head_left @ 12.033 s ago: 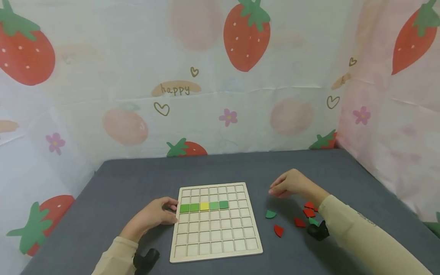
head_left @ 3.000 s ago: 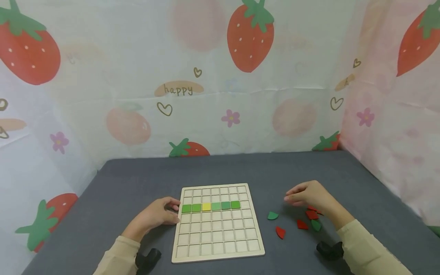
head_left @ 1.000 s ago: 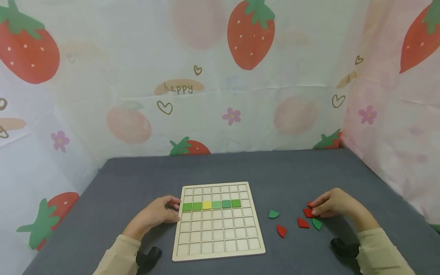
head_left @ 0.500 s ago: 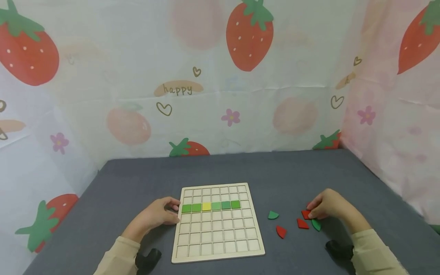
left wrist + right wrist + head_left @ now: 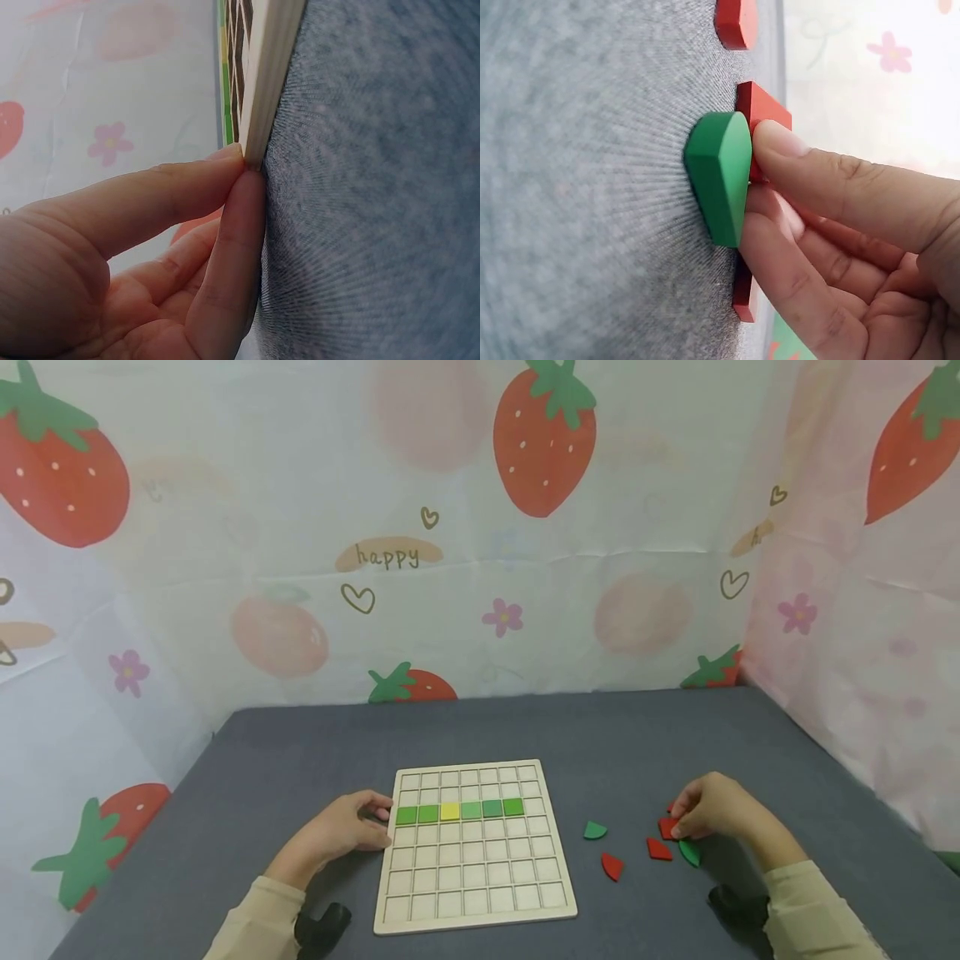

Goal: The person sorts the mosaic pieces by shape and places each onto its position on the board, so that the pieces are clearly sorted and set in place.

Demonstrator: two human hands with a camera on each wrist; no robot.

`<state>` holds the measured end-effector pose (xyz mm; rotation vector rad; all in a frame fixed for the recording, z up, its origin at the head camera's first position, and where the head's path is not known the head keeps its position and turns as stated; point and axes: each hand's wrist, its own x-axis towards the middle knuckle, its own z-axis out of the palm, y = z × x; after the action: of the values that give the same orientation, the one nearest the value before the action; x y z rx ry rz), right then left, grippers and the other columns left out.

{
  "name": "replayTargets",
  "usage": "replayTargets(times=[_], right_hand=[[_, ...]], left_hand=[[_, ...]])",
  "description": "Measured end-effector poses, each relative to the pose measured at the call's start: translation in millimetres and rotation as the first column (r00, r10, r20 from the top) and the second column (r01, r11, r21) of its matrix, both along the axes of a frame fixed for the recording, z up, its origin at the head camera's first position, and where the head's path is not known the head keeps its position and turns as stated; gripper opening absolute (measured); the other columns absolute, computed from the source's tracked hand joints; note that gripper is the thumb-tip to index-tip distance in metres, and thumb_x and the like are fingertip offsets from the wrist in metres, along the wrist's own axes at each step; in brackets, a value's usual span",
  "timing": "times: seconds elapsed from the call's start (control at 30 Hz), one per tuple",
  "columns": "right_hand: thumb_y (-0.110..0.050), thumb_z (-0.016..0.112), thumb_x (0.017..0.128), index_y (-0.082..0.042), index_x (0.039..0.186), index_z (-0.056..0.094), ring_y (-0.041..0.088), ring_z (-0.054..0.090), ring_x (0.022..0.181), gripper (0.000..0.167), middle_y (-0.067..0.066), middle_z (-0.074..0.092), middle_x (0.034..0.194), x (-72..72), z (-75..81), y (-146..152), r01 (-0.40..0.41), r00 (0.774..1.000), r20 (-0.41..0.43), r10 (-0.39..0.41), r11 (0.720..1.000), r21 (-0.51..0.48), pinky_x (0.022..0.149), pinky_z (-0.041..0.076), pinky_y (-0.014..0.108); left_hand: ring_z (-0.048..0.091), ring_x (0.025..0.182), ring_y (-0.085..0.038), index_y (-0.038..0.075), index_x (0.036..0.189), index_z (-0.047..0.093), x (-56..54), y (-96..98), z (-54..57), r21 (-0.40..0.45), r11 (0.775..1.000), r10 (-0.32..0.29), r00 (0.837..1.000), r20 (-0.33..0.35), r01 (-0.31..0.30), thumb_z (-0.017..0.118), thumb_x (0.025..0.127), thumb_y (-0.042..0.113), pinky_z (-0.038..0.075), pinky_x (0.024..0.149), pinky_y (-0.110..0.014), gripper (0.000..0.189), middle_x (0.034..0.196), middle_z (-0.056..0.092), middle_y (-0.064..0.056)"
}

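Observation:
A wooden grid board [image 5: 476, 924] lies on the dark cloth, with a row of green square tiles [image 5: 491, 808] and one yellow tile [image 5: 450, 811] in its cells. My left hand [image 5: 341, 825] grips the board's left edge; in the left wrist view, thumb and index fingertips [image 5: 247, 187] meet at that edge. On the right, my right hand [image 5: 723, 817] pinches a red flat piece [image 5: 769, 101] at the cloth, thumb on its face. A green quarter-round piece [image 5: 724, 184] stands in front of the fingers in the right wrist view and hides part of the grip.
Between board and right hand lie a green quarter-round piece [image 5: 595, 831], a red wedge [image 5: 612, 867] and another red piece [image 5: 659, 849]. More red shows behind the right fingers. A printed curtain [image 5: 480, 635] encloses the table's back and sides.
A sixth tile, green, has joined the row since the earliest frame. My right hand went right and down to the loose pieces and now pinches a red one. The left hand stays at the board.

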<state>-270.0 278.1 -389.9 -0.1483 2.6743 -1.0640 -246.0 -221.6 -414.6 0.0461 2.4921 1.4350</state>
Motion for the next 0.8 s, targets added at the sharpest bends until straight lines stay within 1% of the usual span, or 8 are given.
replayTargets(times=[0.23, 0.33, 0.43, 0.63, 0.8], right_hand=[[-0.001, 0.078, 0.079, 0.006, 0.089, 0.073, 0.015, 0.067, 0.069, 0.013, 0.007, 0.072, 0.081, -1.8, 1.8, 1, 0.020, 1.000, 0.019, -0.020, 1.000, -0.015, 0.065, 0.059, 0.034], [-0.002, 0.078, 0.081, 0.007, 0.091, 0.075, 0.015, 0.068, 0.068, 0.014, 0.006, 0.073, 0.080, -2.2, 3.1, 2, 0.032, 0.999, 0.017, -0.031, 0.999, -0.023, 0.065, 0.060, 0.034], [-0.002, 0.078, 0.081, 0.007, 0.092, 0.075, 0.015, 0.069, 0.067, 0.015, 0.005, 0.073, 0.078, -1.6, 4.8, 1, 0.037, 0.999, 0.012, -0.036, 0.998, -0.042, 0.065, 0.060, 0.033], [-0.004, 0.078, 0.082, 0.008, 0.093, 0.076, 0.015, 0.071, 0.067, 0.016, 0.008, 0.075, 0.079, -0.6, 6.0, -6, 0.005, 1.000, -0.008, -0.006, 0.997, -0.071, 0.065, 0.060, 0.034], [-0.006, 0.079, 0.082, 0.007, 0.093, 0.076, 0.017, 0.072, 0.069, 0.017, 0.010, 0.076, 0.081, -3.2, 4.7, -16, -0.014, 1.000, -0.017, 0.013, 0.996, -0.084, 0.066, 0.060, 0.035]], left_hand=[[0.063, 0.095, -0.020, -0.010, 0.135, 0.049, 1.0, 1.4, 2.2, -0.001, 1.000, 0.003, 1.000, 0.009, -0.003, 0.074, 0.081, -0.005, 0.057, 0.079, -0.036, 0.059, 0.113, 0.054, -0.017], [0.063, 0.095, -0.020, -0.009, 0.135, 0.050, 1.2, 1.8, 3.2, 0.008, 1.000, 0.012, 1.000, 0.017, -0.012, 0.074, 0.081, -0.005, 0.057, 0.079, -0.036, 0.058, 0.113, 0.054, -0.017], [0.062, 0.096, -0.021, -0.009, 0.134, 0.050, 0.9, 1.5, 3.5, 0.012, 1.000, 0.008, 1.000, 0.018, -0.009, 0.074, 0.082, -0.004, 0.057, 0.080, -0.036, 0.058, 0.113, 0.054, -0.017], [0.063, 0.096, -0.020, -0.010, 0.134, 0.050, 0.2, 0.5, 1.5, 0.007, 1.000, 0.004, 1.000, 0.010, -0.004, 0.075, 0.081, -0.005, 0.057, 0.079, -0.036, 0.059, 0.112, 0.054, -0.017], [0.062, 0.092, -0.018, -0.010, 0.133, 0.051, 1.4, 2.0, 3.8, 0.006, 1.000, 0.013, 1.000, 0.009, -0.013, 0.075, 0.080, -0.006, 0.056, 0.077, -0.035, 0.058, 0.111, 0.054, -0.017]])
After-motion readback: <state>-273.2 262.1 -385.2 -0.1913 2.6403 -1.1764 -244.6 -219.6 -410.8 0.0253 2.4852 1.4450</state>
